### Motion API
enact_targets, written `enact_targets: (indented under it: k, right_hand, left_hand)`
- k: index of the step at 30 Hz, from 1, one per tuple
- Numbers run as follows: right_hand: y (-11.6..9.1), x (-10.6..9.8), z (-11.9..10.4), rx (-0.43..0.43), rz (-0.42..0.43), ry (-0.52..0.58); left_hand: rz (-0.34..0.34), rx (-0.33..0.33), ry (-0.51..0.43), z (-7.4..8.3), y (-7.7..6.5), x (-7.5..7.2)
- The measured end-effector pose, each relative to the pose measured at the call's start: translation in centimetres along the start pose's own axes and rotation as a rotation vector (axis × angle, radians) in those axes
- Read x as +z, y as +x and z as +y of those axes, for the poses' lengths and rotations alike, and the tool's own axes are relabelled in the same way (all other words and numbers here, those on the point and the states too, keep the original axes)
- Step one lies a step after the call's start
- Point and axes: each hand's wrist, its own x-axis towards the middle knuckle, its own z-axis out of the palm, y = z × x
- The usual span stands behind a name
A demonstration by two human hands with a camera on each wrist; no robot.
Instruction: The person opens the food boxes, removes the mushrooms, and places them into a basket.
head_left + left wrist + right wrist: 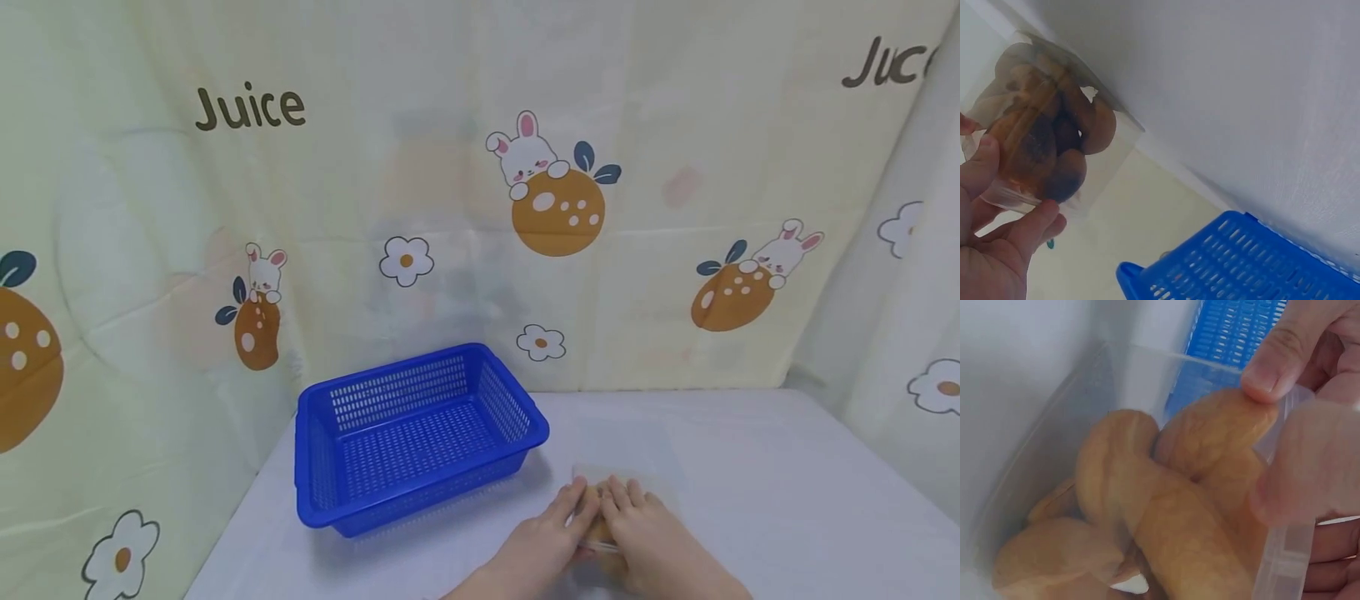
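Observation:
A clear plastic bag of brown pods lies low in the head view, mostly covered by both hands. Curved, smooth and tamarind-like, the pods press against the film in the right wrist view. My left hand pinches one side of the bag's near edge, thumb and fingers on either side of the film in the left wrist view. Across from it, my right hand grips the same edge, blurred in the right wrist view. A ridged strip runs along this edge between the hands.
A blue perforated plastic basket stands to the left of the hands on the white-covered table. Behind the table hangs a pale curtain printed with rabbits, oranges and flowers, and more curtain closes off both sides.

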Motion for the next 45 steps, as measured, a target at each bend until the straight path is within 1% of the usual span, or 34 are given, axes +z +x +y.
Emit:
enact_targets:
  k: [3,5,9,14,17,19,22,25,29,30,33,36,38,40,42,43,45]
  right_hand:
    - [0.1,0.0,-0.2,0.013,-0.027,-0.015]
    - [0.2,0.1,-0.3,0.017,-0.039,-0.029]
    - [0.2,0.1,-0.4,0.015,-0.045,-0.059]
    - [0.1,-0.1,-0.3,0.009,-0.044,-0.068]
    - [0.1,-0.2,-0.3,0.010,-0.051,-0.066]
    - [0.2,-0.1,-0.3,0.000,-0.034,-0.077]
    - [0.3,0.0,-0.5,-0.004,-0.020,-0.090]
    - [0.2,0.2,-0.6,-0.022,0.002,-0.134]
    - [0.4,0.1,-0.8,-0.049,-0.015,-0.211]
    - [0.4,0.0,-0.7,-0.047,-0.015,-0.206]
    - [0.2,-0.6,-0.2,-0.058,0.008,-0.143]
    - [-0.2,-1.4,0.7,-0.074,0.055,-0.025]
    - [-0.4,-1.9,1.4,-0.096,0.065,0.048]
    - [-0.5,-2.4,1.8,-0.118,0.092,0.099]
    - [-0.6,-2.7,2.2,-0.170,0.187,0.117]
    - [-0.7,-2.8,2.4,-0.208,0.263,0.108]
    - [-0.5,-2.9,2.8,-0.282,0.459,0.061]
  left_hand:
    - [-0.049,-0.009,-0.027,0.1,0.0,0.1]
    - [-0.067,-0.013,-0.038,0.1,0.0,0.2]
    - [-0.057,-0.014,-0.044,0.1,0.0,0.3]
    - [-0.036,-0.029,-0.050,0.3,0.2,0.2]
    - [-0.016,-0.033,-0.025,0.4,0.2,0.2]
    - [0.007,-0.027,-0.007,0.3,0.1,0.2]
    - [0.059,-0.018,0.032,0.3,0.0,0.3]
    - [0.091,-0.013,0.050,0.4,0.0,0.4]
    - [0.110,-0.024,0.035,0.5,0.0,0.6]
    - [0.113,-0.029,0.026,0.6,0.0,0.6]
    - [0.124,-0.047,-0.011,0.6,0.0,0.7]
    - [0.109,-0.070,-0.070,0.5,-0.1,0.7]
    - [0.071,-0.100,-0.160,0.4,-0.1,0.8]
    - [0.025,-0.144,-0.286,0.4,0.0,0.9]
    - [-0.011,-0.206,-0.419,0.5,0.0,1.0]
    - [-0.025,-0.238,-0.474,0.5,0.0,1.0]
    - [-0.044,-0.292,-0.543,0.7,0.1,1.0]
